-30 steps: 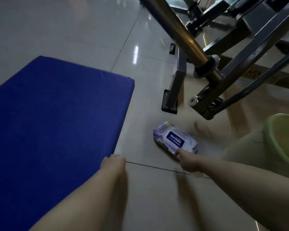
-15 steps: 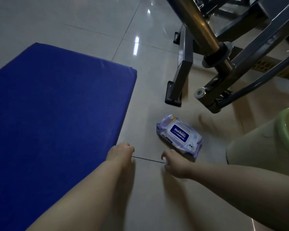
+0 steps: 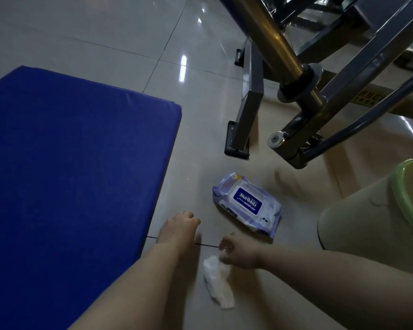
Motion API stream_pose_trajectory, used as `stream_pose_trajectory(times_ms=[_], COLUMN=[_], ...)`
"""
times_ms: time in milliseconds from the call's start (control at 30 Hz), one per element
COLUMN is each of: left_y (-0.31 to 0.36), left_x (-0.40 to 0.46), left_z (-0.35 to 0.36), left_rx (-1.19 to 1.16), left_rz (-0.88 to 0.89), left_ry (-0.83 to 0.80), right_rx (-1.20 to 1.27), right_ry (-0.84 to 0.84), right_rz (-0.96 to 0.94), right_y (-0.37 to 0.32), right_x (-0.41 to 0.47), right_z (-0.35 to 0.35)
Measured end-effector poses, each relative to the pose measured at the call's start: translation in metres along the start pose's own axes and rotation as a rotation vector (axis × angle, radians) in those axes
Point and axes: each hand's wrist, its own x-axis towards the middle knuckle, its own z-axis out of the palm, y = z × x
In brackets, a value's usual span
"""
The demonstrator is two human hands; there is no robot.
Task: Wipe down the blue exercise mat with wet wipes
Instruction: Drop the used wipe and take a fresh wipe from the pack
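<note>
The blue exercise mat point(image 3: 69, 175) lies on the tiled floor and fills the left of the view. A pale purple pack of wet wipes point(image 3: 247, 204) lies on the floor to the right of the mat. My right hand point(image 3: 239, 253) pinches a white wet wipe point(image 3: 218, 284) that hangs down just in front of the pack. My left hand point(image 3: 178, 228) hovers beside the mat's right edge, fingers curled under, with nothing seen in it.
A grey metal exercise machine frame point(image 3: 320, 79) with a brass-coloured bar stands at the upper right; one foot point(image 3: 236, 139) rests on the floor near the pack. A bin with a green rim point(image 3: 401, 198) stands at the right edge.
My right hand has pulled back from the pack toward me and now has a white wipe drawn out in its fingers. My left hand has shifted slightly right, off the mat's edge.
</note>
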Motion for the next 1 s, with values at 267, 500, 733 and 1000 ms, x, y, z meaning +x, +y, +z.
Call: stream_pose_trajectory(times_ms=[267,500,733,1000], left_y=[0.036,0.083,0.068,0.075], left_x=[0.037,0.079,0.080,0.069], left_z=[-0.008,-0.005,0.008,0.010], left_rx=[-0.117,-0.027,0.101,0.236], left_rz=[0.037,0.034,-0.028,-0.068], left_ry=[0.283,0.115,-0.037,0.081], right_rx=[0.338,0.514,0.640,0.797], right_ry=[0.527,0.539,0.543,0.624], right_rz=[0.233,0.188,0.242,0.212], right_y=[0.045,0.077,0.082,0.085], right_x=[0.017,0.008,0.022,0.040], right_z=[-0.025,-0.012,-0.018,-0.030])
